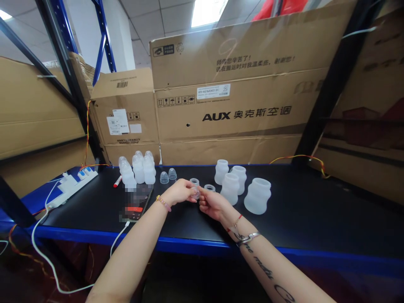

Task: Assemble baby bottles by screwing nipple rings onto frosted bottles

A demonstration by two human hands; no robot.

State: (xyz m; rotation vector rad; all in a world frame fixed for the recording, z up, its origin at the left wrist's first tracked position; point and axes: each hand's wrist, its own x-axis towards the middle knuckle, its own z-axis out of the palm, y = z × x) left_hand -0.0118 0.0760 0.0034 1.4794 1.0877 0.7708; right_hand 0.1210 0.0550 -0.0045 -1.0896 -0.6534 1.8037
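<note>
My left hand (180,192) and my right hand (212,203) meet over the black tabletop (299,210), fingers pinched together on a small clear plastic piece (196,193). Just behind them lie a clear ring (209,187) and a clear ring cap (195,182). Several open translucent bottle bodies (257,195) stand to the right of my hands. A cluster of capped translucent bottles (139,168) stands to the left, with two clear dome caps (168,176) beside it.
A phone (136,205) on a white cable lies left of my left hand. A white power strip (74,184) and a red-and-white marker (117,181) sit at far left. Cardboard boxes (233,105) wall the back. A blue shelf edge (189,244) runs along the front.
</note>
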